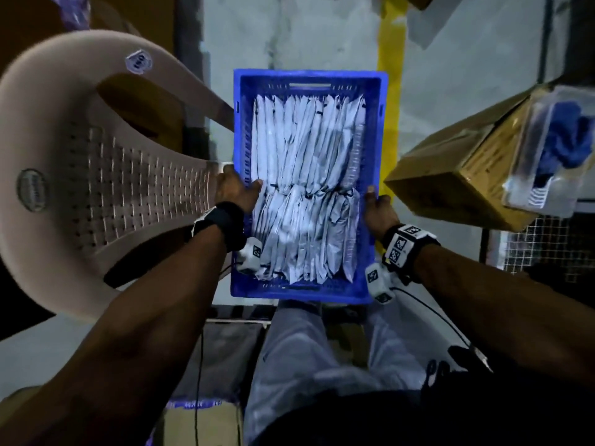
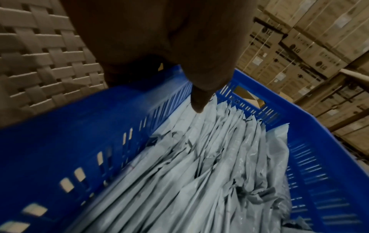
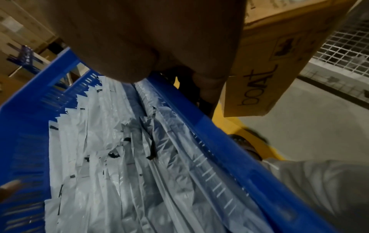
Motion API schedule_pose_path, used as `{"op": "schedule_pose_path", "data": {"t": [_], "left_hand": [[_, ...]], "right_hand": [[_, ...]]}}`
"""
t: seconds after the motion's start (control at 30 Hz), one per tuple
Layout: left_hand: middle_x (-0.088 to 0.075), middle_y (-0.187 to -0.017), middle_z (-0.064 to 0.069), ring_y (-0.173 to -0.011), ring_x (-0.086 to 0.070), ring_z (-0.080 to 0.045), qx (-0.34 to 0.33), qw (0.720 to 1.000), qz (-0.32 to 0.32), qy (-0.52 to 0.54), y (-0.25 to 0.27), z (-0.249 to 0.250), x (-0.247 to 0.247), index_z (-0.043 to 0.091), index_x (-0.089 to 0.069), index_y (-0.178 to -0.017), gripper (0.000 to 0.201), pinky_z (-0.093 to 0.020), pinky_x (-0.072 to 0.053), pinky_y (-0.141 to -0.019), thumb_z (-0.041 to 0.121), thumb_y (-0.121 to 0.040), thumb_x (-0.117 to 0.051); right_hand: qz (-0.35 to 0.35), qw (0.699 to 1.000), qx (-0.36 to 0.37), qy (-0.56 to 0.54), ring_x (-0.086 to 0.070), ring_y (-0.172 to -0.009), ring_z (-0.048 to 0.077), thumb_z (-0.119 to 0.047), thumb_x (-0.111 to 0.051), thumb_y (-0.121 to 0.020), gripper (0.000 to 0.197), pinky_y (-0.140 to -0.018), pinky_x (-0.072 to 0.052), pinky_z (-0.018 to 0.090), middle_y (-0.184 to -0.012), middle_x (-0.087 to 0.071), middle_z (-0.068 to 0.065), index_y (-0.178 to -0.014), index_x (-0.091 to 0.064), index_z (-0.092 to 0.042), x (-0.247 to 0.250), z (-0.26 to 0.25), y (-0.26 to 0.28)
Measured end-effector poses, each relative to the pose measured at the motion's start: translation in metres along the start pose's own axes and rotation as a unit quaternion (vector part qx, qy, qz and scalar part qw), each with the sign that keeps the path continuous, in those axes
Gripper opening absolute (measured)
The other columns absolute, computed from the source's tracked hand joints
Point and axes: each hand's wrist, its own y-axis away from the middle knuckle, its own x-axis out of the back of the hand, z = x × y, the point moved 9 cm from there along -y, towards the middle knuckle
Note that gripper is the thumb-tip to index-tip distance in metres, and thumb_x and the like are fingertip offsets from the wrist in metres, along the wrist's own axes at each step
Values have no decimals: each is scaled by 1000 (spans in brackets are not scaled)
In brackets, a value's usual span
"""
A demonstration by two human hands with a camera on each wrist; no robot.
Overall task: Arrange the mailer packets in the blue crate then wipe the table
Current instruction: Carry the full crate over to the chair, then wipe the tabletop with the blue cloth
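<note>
At frame centre, we grip the blue slotted plastic crate (image 1: 307,77): left hand (image 1: 236,188) and right hand (image 1: 378,209) clamp opposite side rims. Grey plastic mailer packets (image 1: 306,188) stand upright inside.

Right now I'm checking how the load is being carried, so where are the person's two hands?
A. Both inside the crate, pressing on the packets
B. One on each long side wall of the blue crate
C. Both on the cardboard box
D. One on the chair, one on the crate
B: the left hand and right hand grip opposite side walls of the blue crate, which is full of mailer packets.
</note>
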Motion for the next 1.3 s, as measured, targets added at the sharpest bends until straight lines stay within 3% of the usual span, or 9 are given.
{"op": "schedule_pose_path", "data": {"t": [0.17, 0.33, 0.47, 0.57, 0.8, 0.9, 1.03, 1.17, 1.3], "left_hand": [[-56, -140, -23, -129, -54, -46, -7, 1000, -3, -11, 19, 10, 13, 6, -27, -150, 100, -51, -48, -107, 59, -78, -72], [-60, -133, -25, -121, -60, -42, -61, 998, -7, 4, 64, 49, 22, 13, -46, -143, 78, -46, -49, -105, 50, -81, -74], [-74, -100, -10, -93, -70, -28, -118, 990, -74, 11, 107, 114, -5, 25, -66, -112, 39, -35, -56, -85, 46, -81, -77], [-70, -83, -3, -67, -65, -13, -166, 980, -108, 35, 148, 178, -35, 24, -66, -103, 13, -23, -48, -63, 26, -93, -75], [-68, -78, -6, -61, -59, -18, -162, 970, -173, 50, 189, 306, -163, 18, -65, -94, 7, -28, -48, -64, 16, -90, -72], [-62, -73, -7, -48, -56, -10, -119, 967, -217, 52, 201, 344, -226, 18, -62, -88, 12, -20, -45, -48, 22, -91, -73], [-64, -73, -9, -59, -62, -20, -114, 970, -203, 73, 209, 389, -274, 23, -65, -88, 21, -39, -52, -68, 43, -83, -71], [-68, -78, -4, -62, -64, -20, -115, 968, -215, 56, 228, 418, -300, 21, -65, -98, 18, -32, -52, -64, 39, -96, -69], [-68, -74, -1, -61, -63, -20, -121, 972, -200, 29, 228, 423, -305, 20, -67, -98, 19, -41, -57, -63, 39, -97, -66]], "right_hand": [[-32, 999, 26, 28, -64, -107, 44, -72, -26, -100, 71, -92, -51, 47, -115, -63, 27, -118, -48, -7, 9, 0, 11], [-25, 997, 79, 6, -64, -105, 37, -61, -40, -103, 55, -82, -44, 39, -112, -66, 23, -123, -53, -11, 53, -3, 46], [-54, 992, 100, -46, -62, -81, 25, -51, -54, -98, 30, -89, -58, 48, -88, -67, 9, -82, -61, -27, 95, 14, 50], [-13, 988, 133, -74, -63, -68, 20, -32, -59, -101, 22, -66, -55, 26, -78, -67, 5, -84, -66, -20, 160, 25, 48], [100, 983, 58, -142, -68, -111, 34, -31, -62, -94, 34, -96, -55, 43, -121, -71, 16, -120, -68, -10, 324, 109, -63], [105, 985, 35, -132, -60, -123, 39, -47, -31, -95, 61, -101, -51, 48, -139, -59, 21, -137, -57, -11, 364, 147, -128], [71, 988, 139, -7, -32, -149, 38, -47, 2, -80, 92, -111, -31, 48, -163, -29, 22, -156, -38, -15, 384, 145, -162], [44, 989, 131, -53, -43, -140, 37, -35, -49, -105, 42, -114, -35, 41, -152, -46, 21, -140, -60, -14, 390, 146, -167], [33, 983, 169, -60, -61, -117, 40, -62, -36, -98, 62, -99, -48, 46, -125, -66, 23, -112, -71, -13, 379, 149, -176]]}}
